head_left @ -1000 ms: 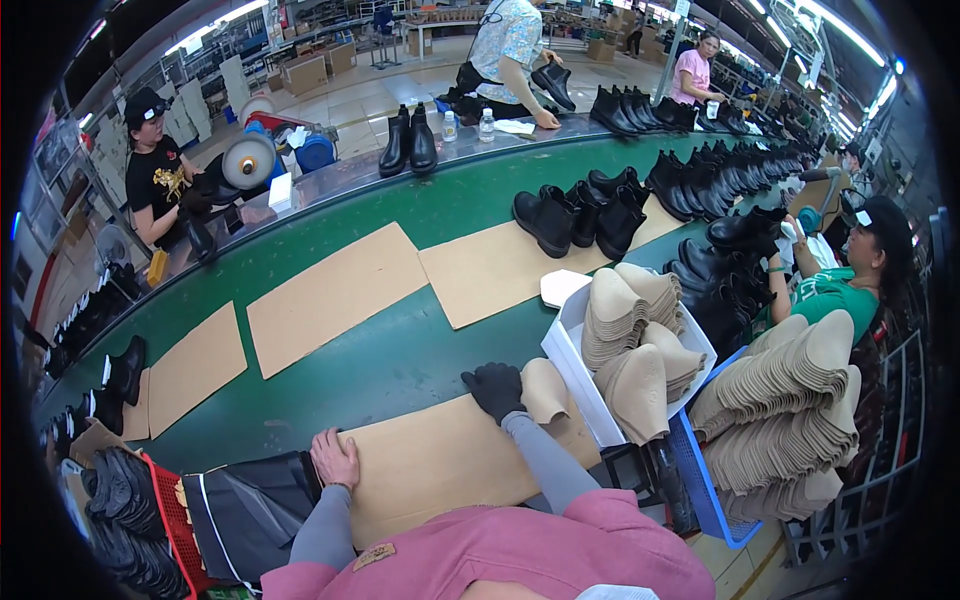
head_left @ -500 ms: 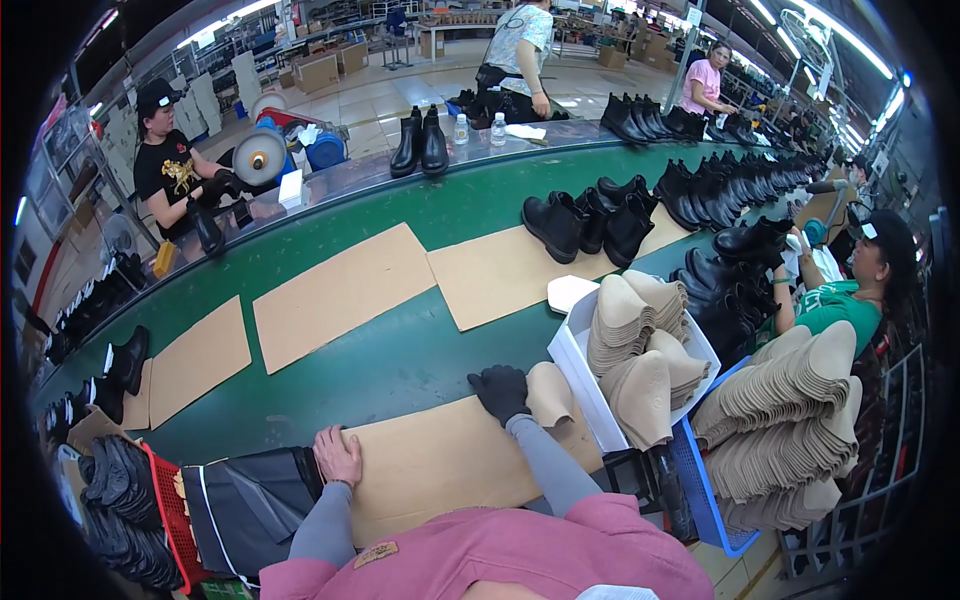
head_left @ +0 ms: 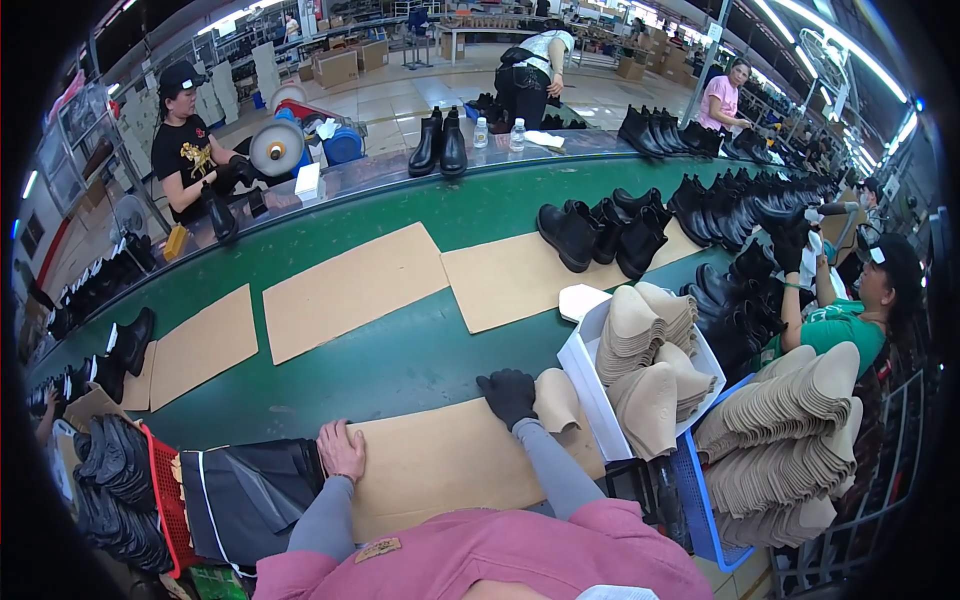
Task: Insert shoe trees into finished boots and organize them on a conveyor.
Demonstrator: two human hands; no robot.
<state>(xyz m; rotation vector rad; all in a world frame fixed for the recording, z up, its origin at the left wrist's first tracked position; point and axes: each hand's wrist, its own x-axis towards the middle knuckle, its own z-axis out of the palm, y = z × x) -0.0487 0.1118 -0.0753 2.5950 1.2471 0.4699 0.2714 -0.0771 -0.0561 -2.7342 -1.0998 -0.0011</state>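
Note:
A tan cardboard sheet (head_left: 440,455) lies in front of me on the green belt. My bare left hand (head_left: 341,450) rests on its left end, fingers spread and nothing held. At the far right part of the sheet lies my right hand (head_left: 508,395) in a black glove, its fingers lying loosely over the far edge with nothing visible in them. Just right of the glove, a tan insole-shaped piece (head_left: 557,400) sits on the sheet, beside a white bin (head_left: 582,362) holding stacks of similar pieces.
A blue basket (head_left: 697,490) with more tan stacks stands at right. Left are a black folded sheet bundle (head_left: 250,500) and a red basket (head_left: 165,490). Cardboard sheets (head_left: 355,290) and black boots (head_left: 605,235) lie on the belt (head_left: 400,375). Co-workers stand around; one at right handles a boot.
Both my hands stay in place on the cardboard while the view shifts slightly. The person at the back has bent forward, and the co-worker at right has raised a boot.

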